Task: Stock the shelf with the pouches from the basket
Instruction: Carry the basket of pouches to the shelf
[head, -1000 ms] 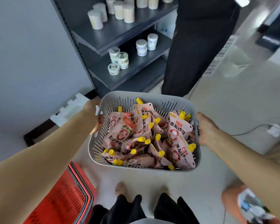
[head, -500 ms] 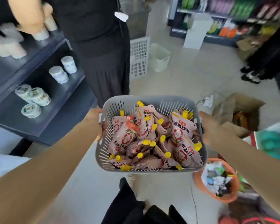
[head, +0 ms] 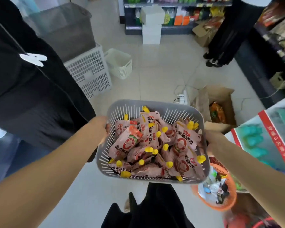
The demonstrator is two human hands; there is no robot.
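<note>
Here we hold the grey slotted basket [head: 153, 106] between both hands. The left hand [head: 104, 127] grips its left rim and the right hand [head: 212, 140] grips its right rim, with the fingers mostly hidden under the edge. Gripping from both sides probably keeps the heaped tomato-sauce pouches [head: 155, 145], pink with yellow caps, from spilling. All of them lie in the basket between the hands. The stocked shelves [head: 176, 28] stand well beyond the hands, so we judge that stocking has not begun.
</note>
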